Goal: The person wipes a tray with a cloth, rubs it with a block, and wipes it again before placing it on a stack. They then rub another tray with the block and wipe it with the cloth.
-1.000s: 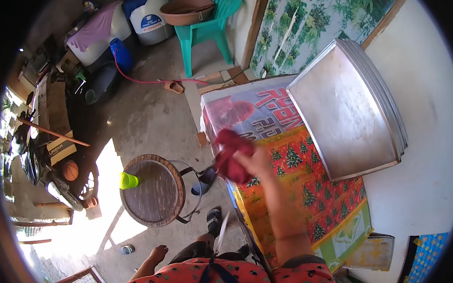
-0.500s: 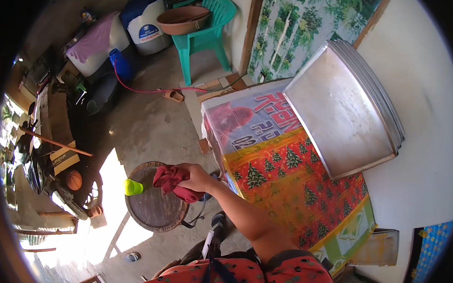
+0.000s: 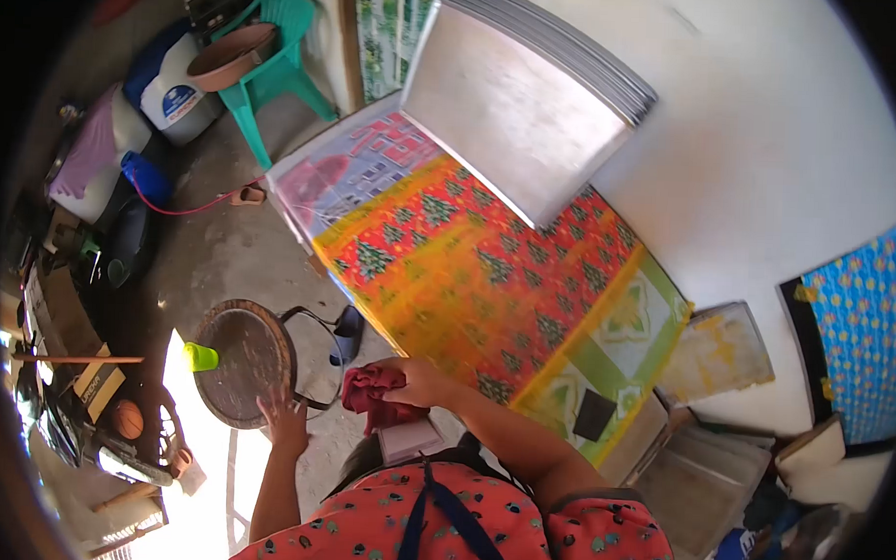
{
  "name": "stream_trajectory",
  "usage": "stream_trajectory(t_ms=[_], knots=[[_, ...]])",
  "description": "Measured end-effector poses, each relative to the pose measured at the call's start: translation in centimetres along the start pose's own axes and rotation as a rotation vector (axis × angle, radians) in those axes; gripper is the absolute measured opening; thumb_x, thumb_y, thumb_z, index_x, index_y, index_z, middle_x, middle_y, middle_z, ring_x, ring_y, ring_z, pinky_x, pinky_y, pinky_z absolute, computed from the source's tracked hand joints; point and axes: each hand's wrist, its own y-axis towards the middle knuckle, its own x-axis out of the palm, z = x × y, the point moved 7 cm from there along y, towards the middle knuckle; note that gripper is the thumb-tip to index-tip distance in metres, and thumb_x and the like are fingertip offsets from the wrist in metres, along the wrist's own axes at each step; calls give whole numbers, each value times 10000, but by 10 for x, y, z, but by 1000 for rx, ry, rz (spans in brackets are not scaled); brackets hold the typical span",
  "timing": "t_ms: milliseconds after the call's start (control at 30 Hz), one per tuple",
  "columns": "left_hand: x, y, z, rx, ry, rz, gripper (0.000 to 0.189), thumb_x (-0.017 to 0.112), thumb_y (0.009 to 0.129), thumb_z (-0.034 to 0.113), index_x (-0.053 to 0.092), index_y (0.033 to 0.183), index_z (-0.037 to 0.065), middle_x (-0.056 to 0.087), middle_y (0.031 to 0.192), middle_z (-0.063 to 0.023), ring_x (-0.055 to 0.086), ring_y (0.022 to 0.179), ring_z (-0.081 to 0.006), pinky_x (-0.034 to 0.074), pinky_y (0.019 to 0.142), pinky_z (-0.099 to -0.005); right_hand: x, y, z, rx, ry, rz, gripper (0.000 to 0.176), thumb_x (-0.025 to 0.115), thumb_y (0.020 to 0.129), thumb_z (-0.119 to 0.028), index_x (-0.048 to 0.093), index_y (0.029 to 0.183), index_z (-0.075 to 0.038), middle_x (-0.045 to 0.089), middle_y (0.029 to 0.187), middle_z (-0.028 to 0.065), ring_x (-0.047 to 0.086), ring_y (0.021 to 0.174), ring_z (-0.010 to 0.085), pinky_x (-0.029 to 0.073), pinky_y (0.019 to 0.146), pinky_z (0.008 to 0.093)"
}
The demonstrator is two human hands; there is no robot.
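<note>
My right hand [image 3: 417, 386] is closed around a crumpled dark red cloth [image 3: 370, 391], held close in front of my body. Fingers spread, my left hand [image 3: 285, 422] is at the near rim of a round wooden stool [image 3: 248, 357]. A bright yellow-green cup [image 3: 201, 357] is on the stool's left side. Below the cloth, a pale box-like thing [image 3: 410, 440] shows by my lap.
To the right, a table with a Christmas-tree cover [image 3: 487, 301] bears a stack of metal trays [image 3: 518, 105]. A dark slipper [image 3: 346, 336] lies between stool and table. A green chair [image 3: 277, 82] holds a brown basin [image 3: 234, 57]. A basketball [image 3: 127, 419] is at far left.
The view has swung to the right. My right hand has drawn the red cloth from over the stool back toward my body. My left hand has come into view at the stool's rim.
</note>
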Motion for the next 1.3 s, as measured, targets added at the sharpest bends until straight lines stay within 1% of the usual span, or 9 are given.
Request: stream_trajectory(t_ms=[167,367,500,667,800,933,1033,1167,1300], knots=[[40,-14,23,-7,-709,167,518,577,869,367,450,1326,161,251,1486,-206,85,1395,-442,76,1051,-674,-112,-129,-2,31,-271,476,582,734,677,-235,565,1212,-78,597,1169,180,565,1095,321,437,954,389],[28,-63,157,190,-300,83,623,582,850,373,365,1402,184,104,1527,-213,45,1408,-422,64,1068,-637,-262,-255,-21,12,-607,945,614,755,704,-274,530,1234,-59,568,1204,183,538,1112,360,420,960,417],[-27,-80,252,491,-219,358,668,581,863,374,296,1440,198,79,1534,-200,36,1410,-419,71,1076,-625,-288,-314,-56,-17,-883,1207,533,733,751,-249,548,1211,-53,577,1202,172,533,1121,344,415,956,405],[-14,-99,334,833,69,435,770,586,839,463,222,1469,213,45,1542,-183,12,1415,-400,111,1061,-662,-238,-367,41,205,-455,944,363,689,802,-196,614,1113,-24,650,1065,142,607,1026,281,456,903,367],[23,-122,318,873,200,247,792,564,831,533,210,1474,236,47,1545,-170,58,1409,-413,181,1040,-662,-183,-435,93,404,-265,1038,303,673,808,-146,631,1075,-9,673,988,123,646,930,236,488,837,347],[145,-110,222,647,45,-390,707,468,872,558,278,1451,201,225,1496,-203,215,1362,-438,216,1057,-621,-135,-525,105,680,-56,1314,259,611,858,-146,630,1070,0,687,873,115,656,874,196,503,779,329],[256,-129,121,545,-68,-611,712,428,895,572,289,1440,135,299,1462,-203,294,1327,-430,231,1084,-552,-99,-593,157,1058,-455,1261,316,605,866,-205,623,1107,-2,699,889,100,659,884,232,508,767,377],[291,-172,66,406,-212,-667,712,425,899,569,291,1437,123,315,1453,-201,309,1319,-424,236,1085,-541,-5,-666,284,1433,21,868,579,637,837,-365,501,1277,-13,631,1131,174,587,1060,327,473,858,436],[299,-197,55,296,-438,-650,711,421,904,565,292,1435,110,330,1445,-200,324,1311,-418,242,1086,-530,82,-696,320,1544,423,1077,745,610,837,-457,367,1386,-15,460,1343,234,434,1213,441,388,875,642]])
